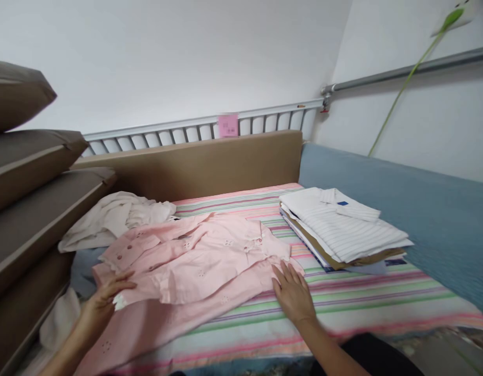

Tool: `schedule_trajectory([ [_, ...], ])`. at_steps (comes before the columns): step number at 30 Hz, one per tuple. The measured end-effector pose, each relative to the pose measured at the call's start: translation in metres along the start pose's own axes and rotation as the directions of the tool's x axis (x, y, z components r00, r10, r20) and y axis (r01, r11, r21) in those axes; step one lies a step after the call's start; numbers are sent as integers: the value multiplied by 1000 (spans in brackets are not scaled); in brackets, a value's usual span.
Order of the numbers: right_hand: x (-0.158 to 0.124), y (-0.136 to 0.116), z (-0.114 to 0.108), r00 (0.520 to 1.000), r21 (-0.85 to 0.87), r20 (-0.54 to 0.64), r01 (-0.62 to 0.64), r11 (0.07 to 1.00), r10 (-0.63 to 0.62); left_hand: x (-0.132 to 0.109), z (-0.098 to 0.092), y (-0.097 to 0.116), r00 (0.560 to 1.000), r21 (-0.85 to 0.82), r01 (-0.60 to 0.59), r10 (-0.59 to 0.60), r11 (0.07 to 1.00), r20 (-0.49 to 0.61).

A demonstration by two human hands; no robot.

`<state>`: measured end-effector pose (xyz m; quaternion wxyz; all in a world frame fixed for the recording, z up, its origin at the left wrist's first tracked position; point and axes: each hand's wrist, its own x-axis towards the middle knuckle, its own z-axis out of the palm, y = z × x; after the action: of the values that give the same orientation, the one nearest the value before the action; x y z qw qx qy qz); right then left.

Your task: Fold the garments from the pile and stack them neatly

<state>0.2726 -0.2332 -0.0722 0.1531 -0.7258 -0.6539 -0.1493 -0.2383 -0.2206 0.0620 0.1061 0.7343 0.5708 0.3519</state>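
Observation:
A pink shirt [210, 261] with buttons and small cut-out flowers lies spread on the striped sheet [366, 297], its collar end to the right and creases running across it. My left hand [104, 300] pinches a lace-trimmed edge of the shirt at the lower left, with the fingers closed on the cloth. Near the collar, my right hand [294, 292] rests flat with its fingers stretched out, the fingertips touching the shirt's edge and the palm over the sheet.
To the right sits a pile of folded clothes [343, 230], a white striped shirt on top. Crumpled white clothes [119, 214] lie at the back left beside stacked brown cushions [41, 209]. A brown backrest [210, 167] and a blue one [382, 193] border the bed.

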Motion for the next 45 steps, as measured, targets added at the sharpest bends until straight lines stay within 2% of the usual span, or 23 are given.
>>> schedule_trajectory([
  [3,-1,0,0,1000,-10,-5,12,1000,-12,-18,4,-18,992,-67,123,-125,990,-25],
  [7,-1,1,-1,999,-24,-8,40,999,-40,-26,-7,-17,960,-202,251,-270,947,-70],
  [9,-1,1,-2,999,-32,-4,46,998,-46,-29,-6,-19,934,-250,331,-353,910,-48],
  [11,0,1,-2,999,-38,3,44,998,-44,-32,2,-28,920,-249,379,-392,891,-4],
  [14,0,1,-2,999,-45,18,48,998,-47,-40,19,-41,920,-201,385,-391,901,13],
  [16,0,1,-2,999,-47,23,49,998,-48,-47,22,-44,927,-178,369,-374,912,7],
  [22,-1,7,4,998,-14,-35,61,998,-61,-67,3,-34,978,-109,173,-185,979,-102],
  [27,-1,13,12,992,65,-117,63,996,-55,-78,16,-43,950,-128,302,-310,945,-49],
  [29,0,14,13,988,116,-149,47,992,-29,-80,22,-48,948,-120,310,-316,943,-30],
  [33,0,19,11,985,245,-172,26,969,17,-83,20,-50,949,81,315,-313,946,-30],
  [36,-2,25,5,978,342,-192,-6,940,76,-86,17,-40,954,275,297,-272,915,-126],
  [39,0,12,-8,968,418,-225,-8,908,112,-89,38,-13,967,328,229,-174,916,-187],
  [40,2,0,-14,969,434,-241,49,900,63,-89,52,-1,972,324,207,-157,923,-176],
  [42,8,-33,-26,957,455,-270,225,861,-107,-87,84,24,992,314,128,-115,941,-61],
  [45,19,-86,-35,909,417,-227,415,808,-349,-81,123,51,988,339,88,-124,937,88],
])
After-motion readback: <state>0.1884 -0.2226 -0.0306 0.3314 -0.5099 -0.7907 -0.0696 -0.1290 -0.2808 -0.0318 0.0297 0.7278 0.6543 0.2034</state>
